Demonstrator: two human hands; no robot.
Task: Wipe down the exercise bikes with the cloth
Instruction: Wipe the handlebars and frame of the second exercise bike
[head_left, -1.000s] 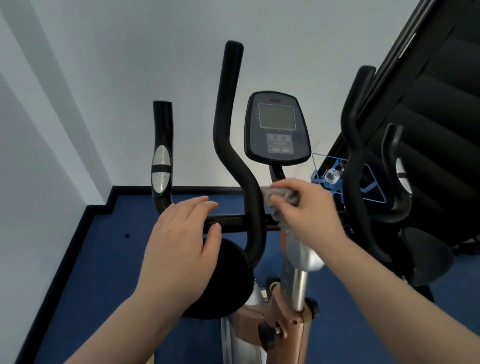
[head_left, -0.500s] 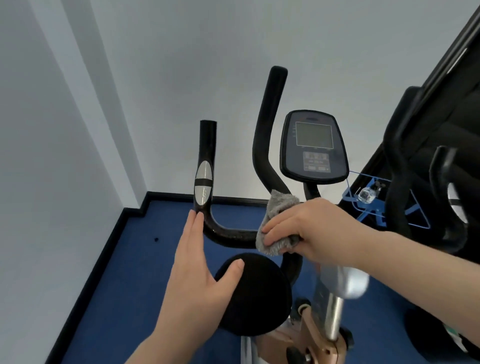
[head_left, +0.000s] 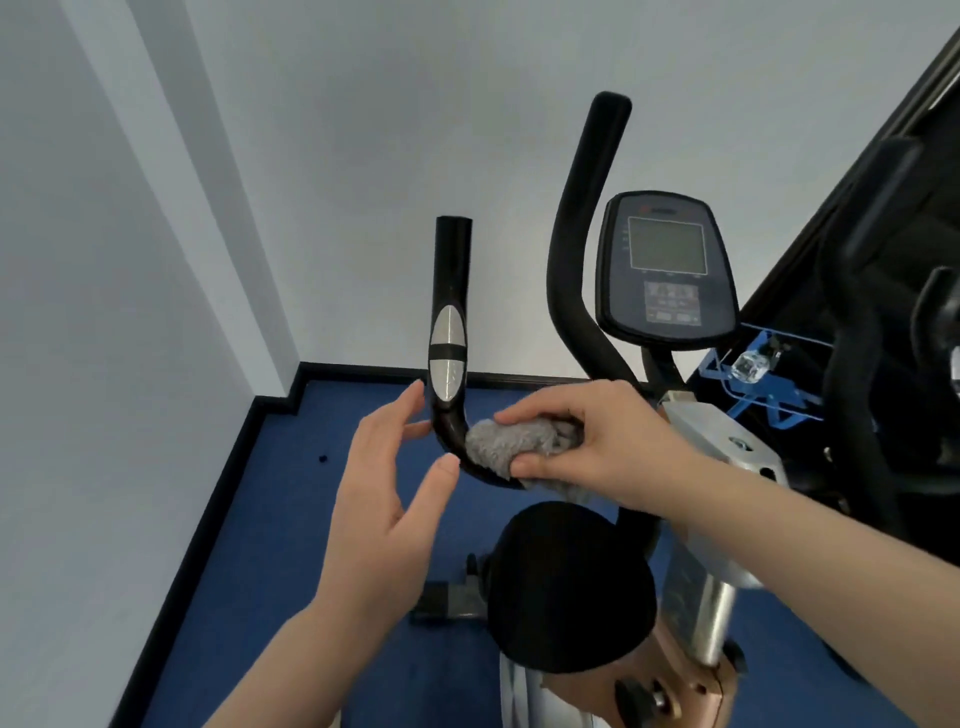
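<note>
Just cloth (head_left: 519, 441) against handlebar (head_left: 449, 332) bend.

No legible text anywhere. On the exercise bike's console (head_left: 667, 270), at about 2 o'clock in the view, only a blank grey screen (head_left: 667, 246) and below it a panel of buttons (head_left: 671, 303) with marks too blurred to read. A faint dark strip above the screen, perhaps a brand name, but unreadable. On the handlebar (head_left: 451, 332) at 12 o'clock, silver sensor plates without lettering.
</note>
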